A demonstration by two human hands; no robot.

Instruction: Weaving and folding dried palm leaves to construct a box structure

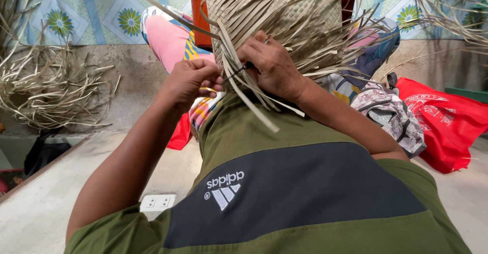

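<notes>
Pale dried palm strips made up the woven mat (284,10) that lay across the person's lap in the head view, its far part propped against an orange-brown board (198,15). The far portion showed a tight, finished checker weave; the near edge was unfinished, with many loose strips (254,101) hanging towards the green and dark shirt (284,193). By that look, a good part of the plaiting was done and the fringe nearest the body was left.

The left hand (190,81) was closed, pinching a single strip between thumb and fingers. The right hand (274,66) was closed around a thin dark tool (239,71), its tip pushed in among the strips at the mat's near edge.

A heap of unused strips (46,86) lay at the left on the floor. At the right a red plastic bag (447,122) with white print lay flat, just beside a grey patterned bag (391,114). A white twin socket (157,202) sat in the concrete floor (30,208) near the left elbow.
</notes>
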